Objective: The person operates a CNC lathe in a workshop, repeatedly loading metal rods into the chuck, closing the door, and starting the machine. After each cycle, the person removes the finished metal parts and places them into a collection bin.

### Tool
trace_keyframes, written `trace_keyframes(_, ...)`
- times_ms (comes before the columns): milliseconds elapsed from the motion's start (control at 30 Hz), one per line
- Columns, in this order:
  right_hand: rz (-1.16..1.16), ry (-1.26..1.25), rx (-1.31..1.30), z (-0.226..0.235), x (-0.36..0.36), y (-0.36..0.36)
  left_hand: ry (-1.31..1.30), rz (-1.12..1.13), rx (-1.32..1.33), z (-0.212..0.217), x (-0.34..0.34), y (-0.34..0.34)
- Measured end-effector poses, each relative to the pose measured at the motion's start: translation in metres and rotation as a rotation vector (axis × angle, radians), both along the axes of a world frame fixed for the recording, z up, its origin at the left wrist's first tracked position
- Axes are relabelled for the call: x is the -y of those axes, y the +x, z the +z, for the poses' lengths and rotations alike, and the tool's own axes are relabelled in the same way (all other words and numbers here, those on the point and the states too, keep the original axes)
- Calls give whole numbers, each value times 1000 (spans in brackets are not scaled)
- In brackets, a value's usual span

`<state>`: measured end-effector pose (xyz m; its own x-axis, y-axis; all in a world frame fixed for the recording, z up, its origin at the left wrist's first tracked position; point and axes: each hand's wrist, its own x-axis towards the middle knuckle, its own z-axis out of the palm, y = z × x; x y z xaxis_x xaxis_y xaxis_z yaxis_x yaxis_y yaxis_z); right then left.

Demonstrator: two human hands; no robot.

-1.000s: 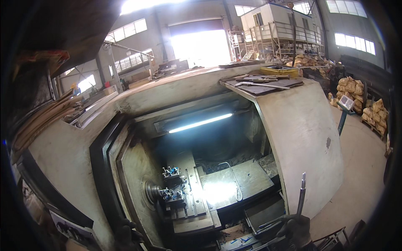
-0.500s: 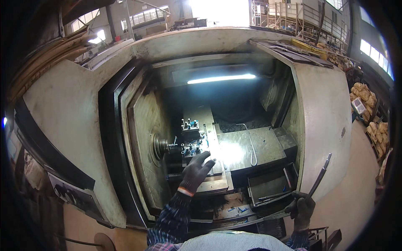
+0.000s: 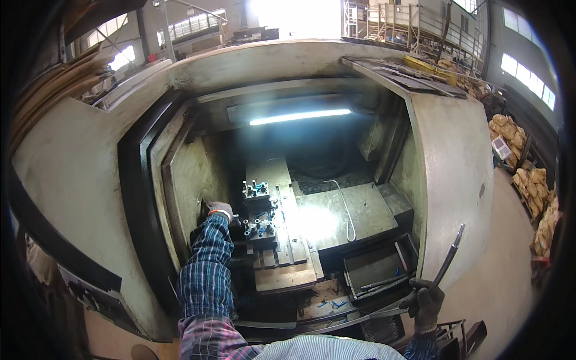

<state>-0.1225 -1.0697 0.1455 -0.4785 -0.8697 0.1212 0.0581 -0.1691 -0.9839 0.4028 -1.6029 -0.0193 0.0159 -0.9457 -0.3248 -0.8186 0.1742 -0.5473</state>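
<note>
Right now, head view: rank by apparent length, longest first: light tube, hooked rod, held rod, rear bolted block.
1. Light tube
2. Hooked rod and held rod: look alike, unranked; held rod seems nearer the camera
3. Rear bolted block

Grey rectangular metal plate (image 3: 375, 207), inside cream-painted machine housing (image 3: 453, 144): bears one slender pale metal rod (image 3: 345, 208), hooked at near end. Black rectangular open tray (image 3: 369, 270): holds slim rods (image 3: 375, 290). Housing top, right: carries overlapping flat dark sheets (image 3: 420, 81).
</note>
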Motion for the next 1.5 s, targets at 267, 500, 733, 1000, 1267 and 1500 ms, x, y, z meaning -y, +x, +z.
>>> trace_keyframes(267, -99, 94, 14, -4, -9, -1, 464, -152, -499, 57, 4, -93)
trace_keyframes(500, -102, 98, 4, 2, -2, 4, 305, -421, -725, 66, -10, -157)
trace_keyframes(733, -47, 87, -9, -10, -1, -7, -322, -618, -957, 135, -55, -192)
trace_keyframes(1000, -157, -129, -142, -41, 5, 10, -609, -183, -2165, 217, -220, -154)
trace_keyframes(1267, 229, -44, -108, -58, 87, 70, -204, 657, -2270, 164, -384, -104)
trace_keyframes(1500, 504, -112, -396, -36, 221, 127, 29, 857, -2102, 130, -428, -81)
